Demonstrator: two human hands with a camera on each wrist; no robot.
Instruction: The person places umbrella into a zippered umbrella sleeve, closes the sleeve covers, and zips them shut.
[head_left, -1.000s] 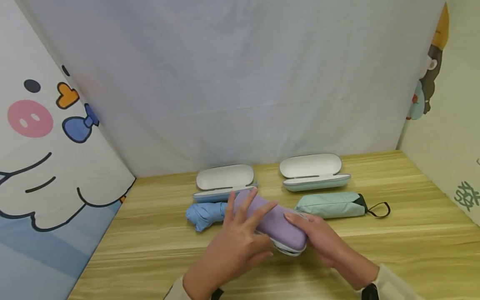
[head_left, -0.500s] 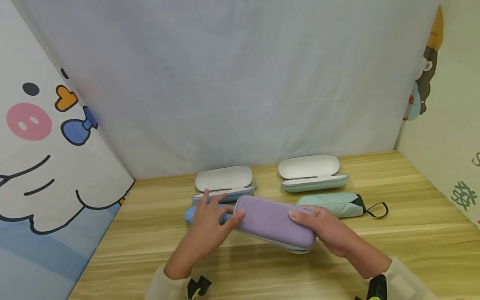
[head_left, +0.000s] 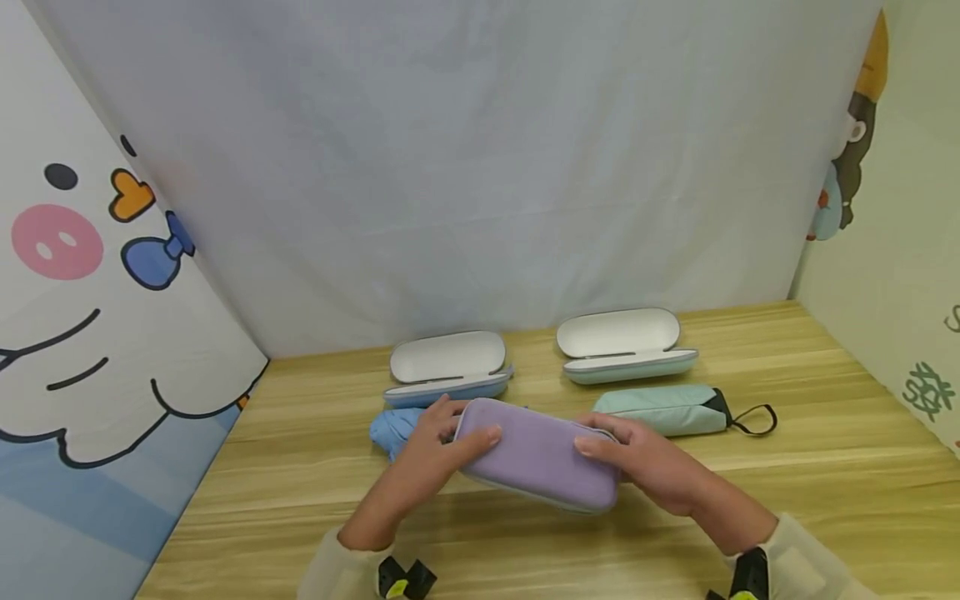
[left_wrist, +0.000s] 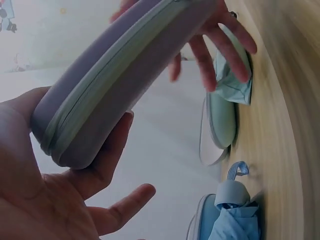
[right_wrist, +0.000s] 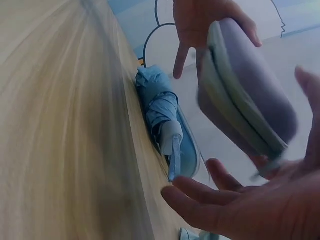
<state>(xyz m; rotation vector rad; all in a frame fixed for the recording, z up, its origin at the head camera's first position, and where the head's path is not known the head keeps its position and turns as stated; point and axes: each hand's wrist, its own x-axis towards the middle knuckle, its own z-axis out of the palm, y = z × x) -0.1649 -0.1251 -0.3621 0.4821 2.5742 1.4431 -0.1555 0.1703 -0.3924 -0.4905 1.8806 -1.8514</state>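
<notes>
Head: purple case (head_left: 536, 458) sits between left hand (head_left: 429, 450) and right hand (head_left: 651, 462), each gripping one end, thumbs on top; left wrist: case off the wooden table (left_wrist: 272, 135), near end between thumb and fingers; right wrist: right fingers spread below it.

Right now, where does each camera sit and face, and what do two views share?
Head: on the head, facing forward and down at the purple case; left hand, right hand and sleeves show.
Left wrist: worn there, facing past the case toward the right hand; both hands show.
Right wrist: worn there, facing past the case toward the left hand; both hands show.
Both wrist views share the blue umbrella.
</notes>
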